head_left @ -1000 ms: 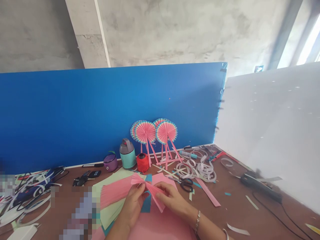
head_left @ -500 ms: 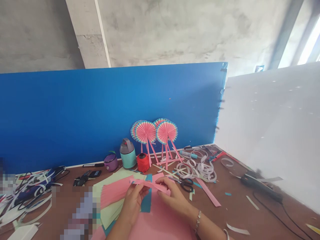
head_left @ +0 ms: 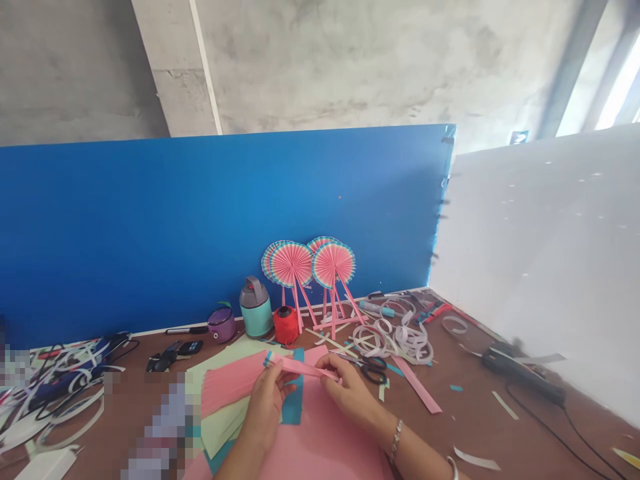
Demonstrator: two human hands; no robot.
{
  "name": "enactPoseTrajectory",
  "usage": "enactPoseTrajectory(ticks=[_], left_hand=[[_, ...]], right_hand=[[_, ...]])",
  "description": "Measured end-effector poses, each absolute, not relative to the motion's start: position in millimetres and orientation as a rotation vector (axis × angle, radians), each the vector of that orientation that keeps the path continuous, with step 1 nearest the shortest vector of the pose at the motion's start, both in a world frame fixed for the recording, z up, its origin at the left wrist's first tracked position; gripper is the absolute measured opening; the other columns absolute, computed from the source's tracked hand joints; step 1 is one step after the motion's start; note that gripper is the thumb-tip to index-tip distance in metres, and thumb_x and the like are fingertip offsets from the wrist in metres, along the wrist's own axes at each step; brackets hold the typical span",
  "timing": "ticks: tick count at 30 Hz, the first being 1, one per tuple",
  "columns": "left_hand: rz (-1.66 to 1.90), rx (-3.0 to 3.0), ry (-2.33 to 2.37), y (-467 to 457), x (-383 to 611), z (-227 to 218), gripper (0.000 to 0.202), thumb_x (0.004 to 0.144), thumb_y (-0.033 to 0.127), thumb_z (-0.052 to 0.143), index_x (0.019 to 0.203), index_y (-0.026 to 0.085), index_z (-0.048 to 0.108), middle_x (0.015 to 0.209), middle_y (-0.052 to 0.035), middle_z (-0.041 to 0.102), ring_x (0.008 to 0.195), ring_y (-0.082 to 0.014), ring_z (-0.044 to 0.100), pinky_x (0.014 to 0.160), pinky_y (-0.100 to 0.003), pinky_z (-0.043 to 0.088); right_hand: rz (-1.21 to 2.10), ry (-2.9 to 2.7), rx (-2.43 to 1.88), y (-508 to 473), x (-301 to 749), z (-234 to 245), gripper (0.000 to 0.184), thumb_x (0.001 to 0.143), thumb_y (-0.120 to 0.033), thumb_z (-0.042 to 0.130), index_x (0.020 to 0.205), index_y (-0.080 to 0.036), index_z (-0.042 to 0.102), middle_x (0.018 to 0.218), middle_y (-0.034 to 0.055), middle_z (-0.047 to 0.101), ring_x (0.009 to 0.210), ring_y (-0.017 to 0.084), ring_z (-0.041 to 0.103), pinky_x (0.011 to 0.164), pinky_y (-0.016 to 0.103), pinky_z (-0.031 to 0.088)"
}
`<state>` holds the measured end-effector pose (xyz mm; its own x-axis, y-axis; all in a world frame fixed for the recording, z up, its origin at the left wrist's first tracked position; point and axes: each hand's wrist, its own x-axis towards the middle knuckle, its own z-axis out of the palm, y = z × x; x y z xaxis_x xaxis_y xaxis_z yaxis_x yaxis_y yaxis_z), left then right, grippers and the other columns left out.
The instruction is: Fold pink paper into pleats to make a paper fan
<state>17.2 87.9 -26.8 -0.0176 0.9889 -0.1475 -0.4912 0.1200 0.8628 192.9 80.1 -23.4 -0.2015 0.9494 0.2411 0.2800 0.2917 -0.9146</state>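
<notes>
I have two hands on one folded pink strip (head_left: 303,367), above the pink paper (head_left: 320,443): the left hand (head_left: 266,398) pinches near its blue-tipped end, the right hand (head_left: 349,392) grips the other. Left of them lies one pleated pink piece (head_left: 233,382). Further out I count one pair of scissors (head_left: 374,371), one red spool (head_left: 286,327), one turquoise jar (head_left: 257,317), one purple pot (head_left: 221,325) and two front paper rosettes (head_left: 291,265), others overlapping behind.

From close above the worktop (head_left: 480,413), one head-worn view looks forward and down toward the blue panel (head_left: 200,220) along the far edge.
</notes>
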Motion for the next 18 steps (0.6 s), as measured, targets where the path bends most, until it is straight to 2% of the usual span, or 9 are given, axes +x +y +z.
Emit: enactPoseTrajectory(ticks=[3,6,9,12,14,18], left_hand=[[1.345,0.688,0.937,89.1,17.5,-27.8,0.036,0.071,0.035,0.068,0.099,0.012,0.065,0.087,-0.0106,0.073,0.082,-0.0204,0.068,0.068,-0.027,0.052],[1.322,0.667,0.950,89.5,20.3,-28.8,0.031,0.071,0.029,0.069,0.097,0.013,0.065,0.088,-0.0118,0.073,0.080,-0.0201,0.069,0.071,-0.028,0.053],[1.290,0.718,0.951,87.0,24.0,-29.2,0.028,0.069,0.028,0.072,0.093,0.014,0.067,0.095,-0.0120,0.073,0.082,-0.0215,0.069,0.073,-0.030,0.053],[1.272,0.796,0.932,81.8,27.1,-27.8,0.033,0.067,0.033,0.074,0.094,0.014,0.068,0.097,-0.0118,0.072,0.088,-0.0246,0.069,0.077,-0.032,0.053],[1.257,0.830,0.917,77.5,28.9,-25.3,0.038,0.066,0.036,0.075,0.095,0.014,0.068,0.097,-0.0121,0.072,0.091,-0.0264,0.068,0.081,-0.034,0.052],[1.203,0.908,0.878,68.9,34.6,-17.6,0.038,0.066,0.042,0.074,0.091,0.013,0.070,0.094,-0.0123,0.072,0.092,-0.0267,0.066,0.081,-0.034,0.050]], right_hand=[[0.918,-1.695,-1.152,81.7,193.5,-24.0,0.016,0.072,-0.019,0.041,0.082,-0.019,0.054,0.079,0.0003,0.055,0.075,0.016,0.049,0.065,0.026,0.037],[0.797,-1.741,-1.237,83.7,194.1,-25.4,0.017,0.068,-0.015,0.041,0.079,-0.019,0.054,0.077,0.0007,0.058,0.074,0.016,0.051,0.066,0.027,0.038],[0.509,-1.827,-1.376,83.6,194.0,-28.5,0.019,0.064,-0.010,0.044,0.075,-0.019,0.057,0.079,0.0023,0.062,0.078,0.019,0.054,0.073,0.032,0.037],[0.204,-1.902,-1.353,79.4,191.4,-29.4,0.030,0.062,-0.007,0.048,0.086,-0.020,0.060,0.089,0.0041,0.064,0.090,0.022,0.054,0.084,0.039,0.033],[0.068,-1.935,-1.258,75.6,188.3,-27.5,0.035,0.064,-0.007,0.052,0.096,-0.021,0.059,0.094,0.0043,0.064,0.093,0.022,0.054,0.089,0.041,0.030],[-0.063,-1.980,-1.082,70.2,182.1,-21.6,0.029,0.079,-0.013,0.052,0.106,-0.024,0.058,0.096,0.0039,0.063,0.092,0.020,0.054,0.089,0.039,0.030]])
